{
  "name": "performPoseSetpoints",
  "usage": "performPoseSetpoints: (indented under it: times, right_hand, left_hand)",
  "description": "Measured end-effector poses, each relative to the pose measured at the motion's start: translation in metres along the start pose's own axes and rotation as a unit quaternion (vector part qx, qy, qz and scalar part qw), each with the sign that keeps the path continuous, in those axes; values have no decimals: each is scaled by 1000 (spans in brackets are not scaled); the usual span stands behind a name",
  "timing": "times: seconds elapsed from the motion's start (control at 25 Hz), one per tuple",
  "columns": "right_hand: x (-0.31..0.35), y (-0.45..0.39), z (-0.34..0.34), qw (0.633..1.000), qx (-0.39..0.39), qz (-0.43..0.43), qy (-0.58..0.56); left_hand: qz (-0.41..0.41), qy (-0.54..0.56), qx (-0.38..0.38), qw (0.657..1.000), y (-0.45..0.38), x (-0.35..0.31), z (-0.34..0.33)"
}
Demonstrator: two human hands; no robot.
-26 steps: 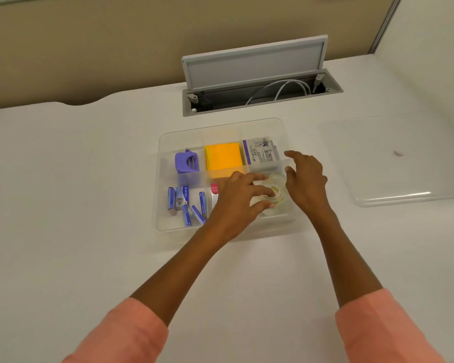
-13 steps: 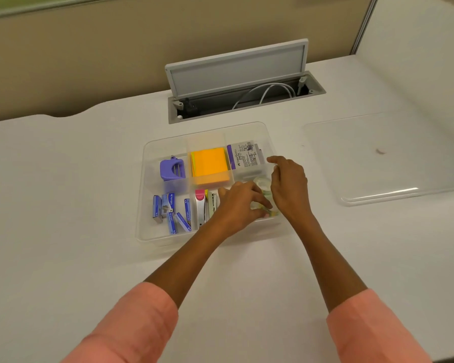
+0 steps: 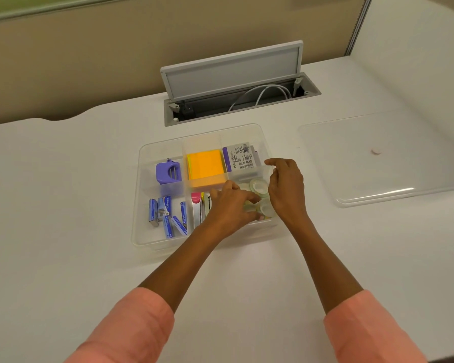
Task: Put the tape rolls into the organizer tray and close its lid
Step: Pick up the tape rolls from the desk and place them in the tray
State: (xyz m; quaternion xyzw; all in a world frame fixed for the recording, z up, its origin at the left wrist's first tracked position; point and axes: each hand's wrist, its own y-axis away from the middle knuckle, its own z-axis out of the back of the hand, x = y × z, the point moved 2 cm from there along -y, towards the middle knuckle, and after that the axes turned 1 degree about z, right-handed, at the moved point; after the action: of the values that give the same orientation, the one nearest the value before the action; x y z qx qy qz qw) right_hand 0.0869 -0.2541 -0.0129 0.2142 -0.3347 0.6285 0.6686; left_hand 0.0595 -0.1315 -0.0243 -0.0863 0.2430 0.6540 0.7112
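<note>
Several clear tape rolls [image 3: 258,185] are seen lying in the near right compartment of the transparent organizer tray [image 3: 139,205], partly covered by both hands. The left hand [image 3: 230,209] is reached into that compartment from the near side, its fingers [image 3: 249,199] curled down onto the rolls; whether one is actually gripped cannot be told. The right hand [image 3: 286,191] is held at the tray's right wall, its fingers [image 3: 273,162] loosely spread and bent over the rolls, with nothing visibly clasped.

In the compartment behind the rolls a white and purple box [image 3: 240,159] is stored. An orange pad of sticky notes [image 3: 206,167] is set in the middle far compartment and a purple sharpener [image 3: 168,172] to its left. Blue staple boxes [image 3: 167,214] are scattered in the near left compartment, with a pink-tipped stapler [image 3: 196,208] beside them.

The clear lid [image 3: 393,158] is laid flat on the white worktop [image 3: 63,205], well apart to the right of the tray. An open cable hatch [image 3: 236,82] is found behind the tray.
</note>
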Motion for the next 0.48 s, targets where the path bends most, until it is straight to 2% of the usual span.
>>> performPoseSetpoints:
  times: [0.48]
  right_hand:
    - [1, 1, 1, 999, -15, 32, -29]
  left_hand:
    - [-16, -31, 0, 999, 1, -2, 2]
